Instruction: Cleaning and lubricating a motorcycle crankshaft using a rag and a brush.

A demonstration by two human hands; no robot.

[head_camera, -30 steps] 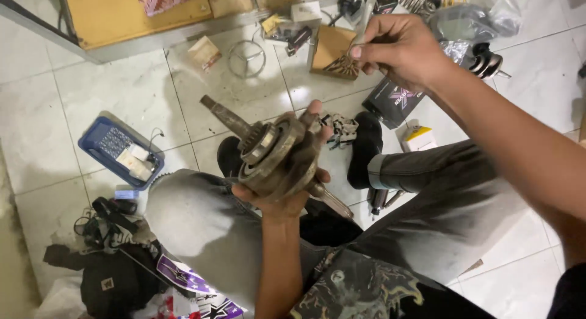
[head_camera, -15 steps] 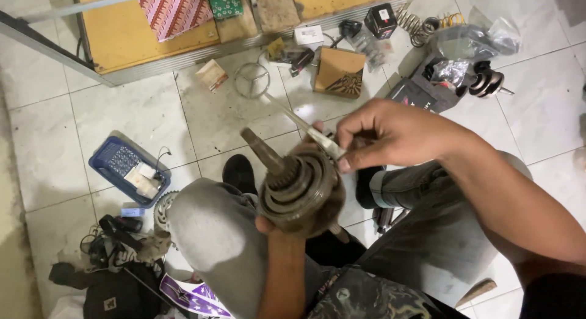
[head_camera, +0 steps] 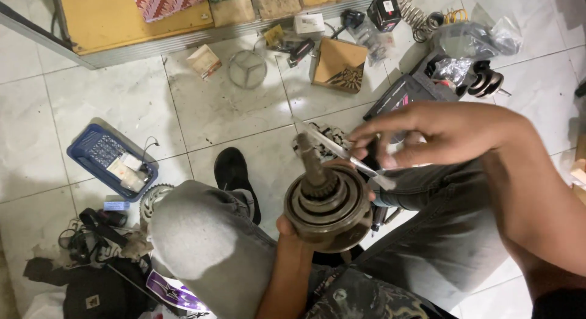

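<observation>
Bare white floor tiles (head_camera: 122,93) lie open at ten o'clock of the round grey metal drum with its upright shaft (head_camera: 326,203). At twelve to two o'clock an open brown cardboard box (head_camera: 339,64) and loose parts crowd the floor. A blue plastic tray (head_camera: 91,151) blocks nine o'clock; the grey-trousered knee (head_camera: 195,233) presses close at eight.

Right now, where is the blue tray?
In the head view, the blue tray lies on the tiled floor at the left, beside the person's grey-clad knee, above a tangle of black straps.
</observation>
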